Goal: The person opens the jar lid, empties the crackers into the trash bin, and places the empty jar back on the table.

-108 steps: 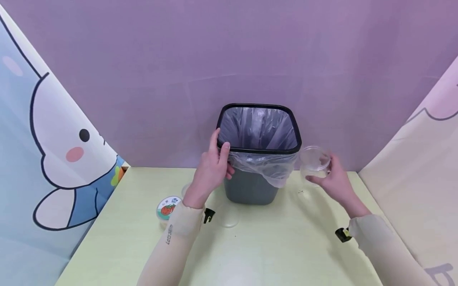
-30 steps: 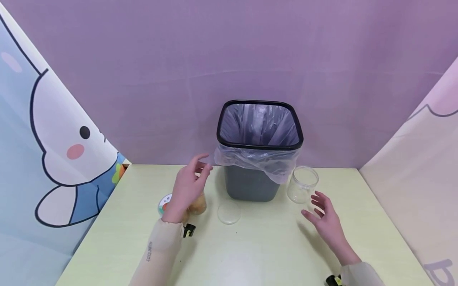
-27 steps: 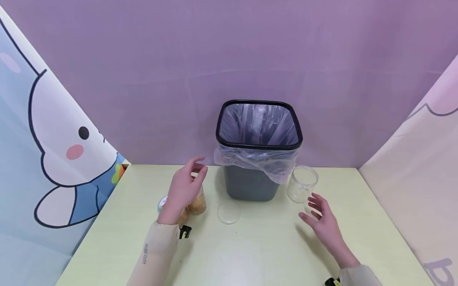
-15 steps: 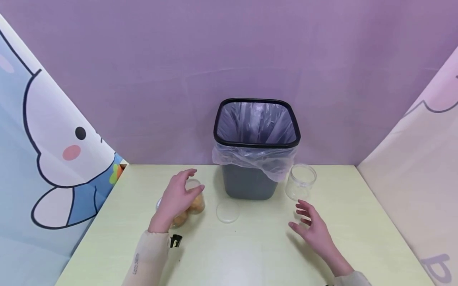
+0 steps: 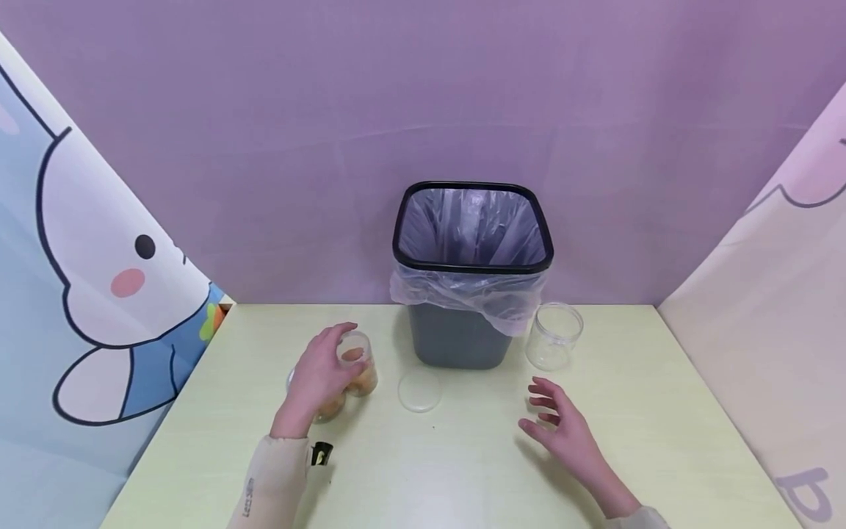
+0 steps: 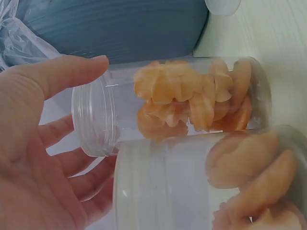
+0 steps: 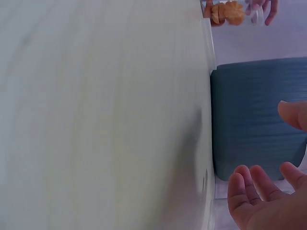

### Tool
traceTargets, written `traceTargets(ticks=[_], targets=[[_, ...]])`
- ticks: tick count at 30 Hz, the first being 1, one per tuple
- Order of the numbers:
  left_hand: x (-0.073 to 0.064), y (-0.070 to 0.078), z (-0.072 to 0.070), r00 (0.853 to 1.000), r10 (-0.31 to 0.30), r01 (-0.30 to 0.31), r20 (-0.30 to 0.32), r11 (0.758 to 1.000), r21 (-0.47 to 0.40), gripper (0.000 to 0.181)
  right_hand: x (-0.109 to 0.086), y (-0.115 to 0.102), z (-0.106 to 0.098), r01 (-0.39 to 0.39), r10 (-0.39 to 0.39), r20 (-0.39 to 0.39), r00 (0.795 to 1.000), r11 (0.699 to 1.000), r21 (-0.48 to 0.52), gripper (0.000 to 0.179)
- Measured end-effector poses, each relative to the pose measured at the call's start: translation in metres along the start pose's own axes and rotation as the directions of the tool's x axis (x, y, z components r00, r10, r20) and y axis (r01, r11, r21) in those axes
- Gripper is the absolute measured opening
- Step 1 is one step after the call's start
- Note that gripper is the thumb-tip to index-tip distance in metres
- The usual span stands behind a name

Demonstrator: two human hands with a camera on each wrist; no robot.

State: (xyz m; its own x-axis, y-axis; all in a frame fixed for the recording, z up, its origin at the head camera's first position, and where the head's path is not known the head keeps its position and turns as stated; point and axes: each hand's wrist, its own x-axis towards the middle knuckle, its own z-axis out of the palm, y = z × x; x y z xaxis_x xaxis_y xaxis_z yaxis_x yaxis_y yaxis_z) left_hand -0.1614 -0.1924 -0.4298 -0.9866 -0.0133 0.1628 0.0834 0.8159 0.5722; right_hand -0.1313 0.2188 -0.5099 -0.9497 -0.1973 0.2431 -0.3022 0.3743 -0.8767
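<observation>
My left hand [image 5: 322, 373] is at the mouth of an uncovered clear jar [image 6: 98, 115] of orange-brown snack pieces. Its thumb lies along one side of the rim and its fingers on the far side, loosely bent; firm contact cannot be made out. A second snack jar [image 6: 163, 187], lidded, stands beside it, mostly hidden under the hand in the head view. My right hand [image 5: 562, 433] hovers over the table with fingers spread and slightly bent, holding nothing. A clear round lid [image 5: 419, 390] lies flat between the hands.
A grey trash bin [image 5: 460, 338] with a black rim and plastic liner stands at the back middle. Right of it is an uncovered clear jar [image 5: 554, 342] with no snacks visible inside. A purple backdrop [image 5: 317, 147] rises behind the pale yellow table [image 5: 456, 470].
Earlier my left hand touched the bin and my right held the clear jar, which now stands on the table. The left hand has moved down-left to the snack jar; the right has drawn back.
</observation>
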Motion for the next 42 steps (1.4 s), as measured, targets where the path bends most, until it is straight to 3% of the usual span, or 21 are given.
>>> traceTargets(ticks=[11,24,34,42], targets=[[-0.002,0.002,0.002,0.999,-0.031,0.030,-0.039,0.999,-0.033,0.070,0.001,-0.001,0.002,-0.020,0.020,0.026,0.999,0.999,0.027,0.070],[-0.008,0.008,0.005,0.997,-0.010,0.004,-0.081,0.998,-0.067,0.067,0.004,0.000,-0.001,-0.077,0.072,0.066,0.995,0.994,0.077,0.065],[-0.019,0.032,-0.001,0.994,0.069,-0.075,-0.084,0.995,-0.072,0.064,0.005,-0.006,0.004,-0.076,0.066,0.092,0.994,0.992,0.101,0.065],[-0.028,0.053,0.008,0.988,0.152,-0.156,-0.039,0.981,-0.118,0.058,0.009,-0.016,0.009,-0.039,0.026,0.103,0.994,0.991,0.124,0.062]])
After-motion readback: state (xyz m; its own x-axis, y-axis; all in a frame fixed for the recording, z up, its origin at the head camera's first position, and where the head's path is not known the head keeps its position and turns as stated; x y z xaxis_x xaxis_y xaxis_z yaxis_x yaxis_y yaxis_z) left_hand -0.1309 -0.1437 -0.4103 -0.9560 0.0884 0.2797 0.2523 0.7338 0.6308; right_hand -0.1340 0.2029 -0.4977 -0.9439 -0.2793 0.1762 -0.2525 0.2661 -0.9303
